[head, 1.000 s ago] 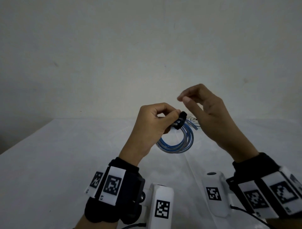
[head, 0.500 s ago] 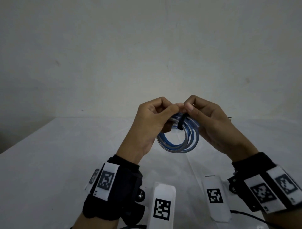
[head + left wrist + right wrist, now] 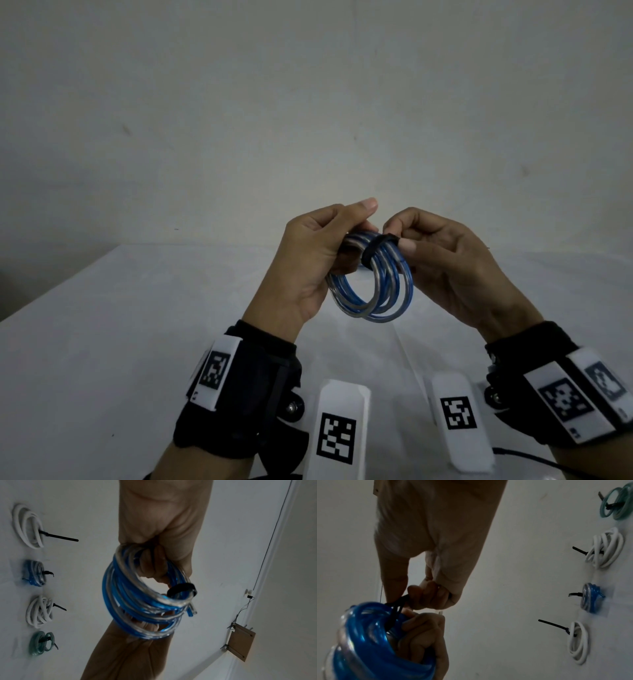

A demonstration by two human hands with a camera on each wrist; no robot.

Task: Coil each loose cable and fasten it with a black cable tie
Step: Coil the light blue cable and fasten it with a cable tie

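Observation:
A coil of blue and clear cable (image 3: 373, 298) hangs in the air above the white table (image 3: 137, 325). My left hand (image 3: 356, 246) grips its top left, fingers curled through the loops. A black cable tie (image 3: 371, 253) is wrapped round the top of the coil. My right hand (image 3: 397, 240) pinches the tie's end between thumb and forefinger. In the left wrist view the coil (image 3: 123, 601) carries the tie (image 3: 181, 590) as a closed black loop. In the right wrist view the right hand (image 3: 412, 597) holds the tie (image 3: 397, 609) just above the coil (image 3: 364, 635).
Several tied coils lie in a row on the table: a white coil (image 3: 27, 526), a blue coil (image 3: 34, 573), another white coil (image 3: 39, 611) and a green coil (image 3: 42, 645). Black tie tails stick out of them. A brown board (image 3: 240, 642) hangs on the wall.
A second ago my right hand was lifted away from the coil. It has come back to it and now pinches the tie's end. The left hand keeps its hold.

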